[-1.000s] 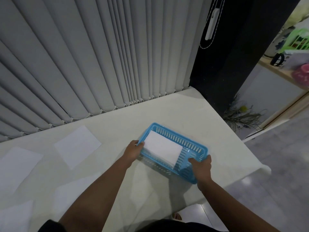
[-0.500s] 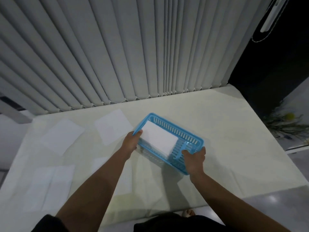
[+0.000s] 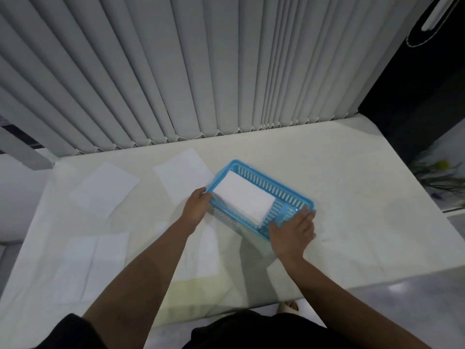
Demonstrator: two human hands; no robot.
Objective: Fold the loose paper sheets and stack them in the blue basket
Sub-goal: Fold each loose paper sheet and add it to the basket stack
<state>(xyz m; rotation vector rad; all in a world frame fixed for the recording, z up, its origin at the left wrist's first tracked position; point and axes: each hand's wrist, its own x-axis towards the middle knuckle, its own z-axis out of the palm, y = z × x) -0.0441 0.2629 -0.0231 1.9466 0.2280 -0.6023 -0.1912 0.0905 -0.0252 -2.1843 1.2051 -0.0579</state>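
blue basket [image 3: 289, 195]: folded paper stack [image 3: 243, 197] inside | left grip [image 3: 196, 210]: clasps its left end | right grip [image 3: 292, 230]: pinches right corner

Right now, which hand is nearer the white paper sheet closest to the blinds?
Left hand, gripping the blue plastic basket beside that sheet; right hand at the far end.

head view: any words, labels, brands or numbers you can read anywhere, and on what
No readable text anywhere in this view.
blue basket: plain plastic, no label showing.
folded paper in it: blank white face.
loose sheets on the table: blank.
vertical blinds: no marking.
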